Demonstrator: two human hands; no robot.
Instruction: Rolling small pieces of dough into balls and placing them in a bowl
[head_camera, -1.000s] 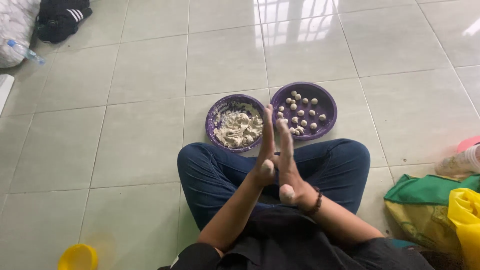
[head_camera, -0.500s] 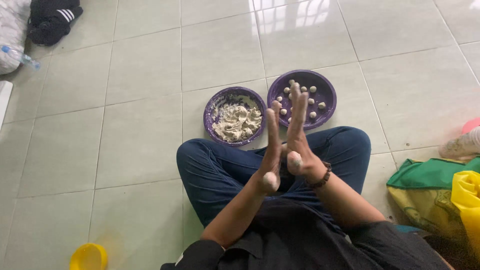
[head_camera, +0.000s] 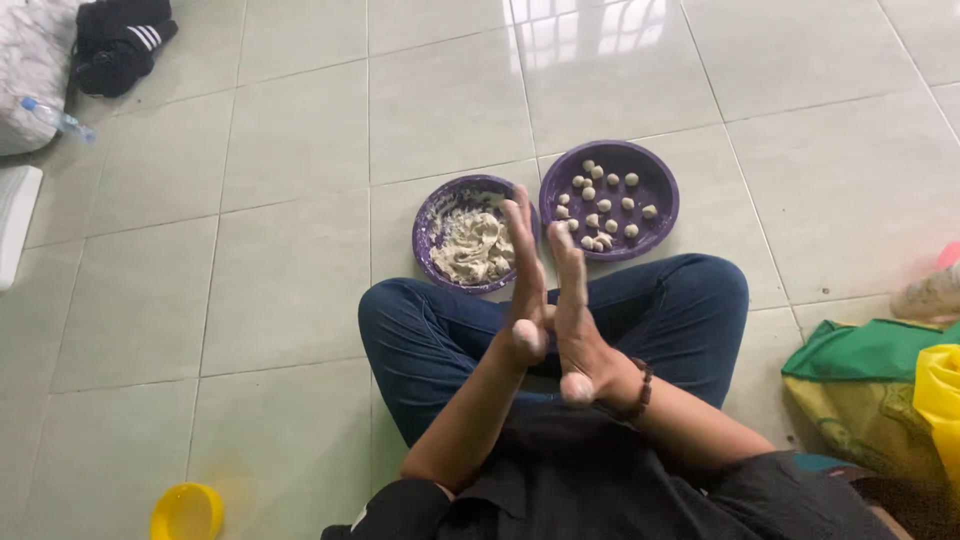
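Observation:
I sit cross-legged in blue trousers on a tiled floor. My left hand (head_camera: 525, 275) and my right hand (head_camera: 577, 318) are pressed flat, palm against palm, fingers straight and pointing away from me, above my lap. White flour dusts the heels of both palms. Whatever lies between the palms is hidden. Just beyond my fingertips stands a purple bowl (head_camera: 432, 222) holding a lump of pale dough (head_camera: 475, 250). To its right a second purple bowl (head_camera: 662, 190) holds several small dough balls (head_camera: 603, 208).
A yellow lid (head_camera: 186, 512) lies at the lower left. Green and yellow bags (head_camera: 880, 385) sit by my right knee. A plastic bottle (head_camera: 57, 118), a grey bundle (head_camera: 30, 70) and dark clothing (head_camera: 120, 45) lie at the far left.
My palms have slid against each other: half a second ago the right hand's fingers reached farther forward, now the left hand's fingertips lead. The bowls have not moved.

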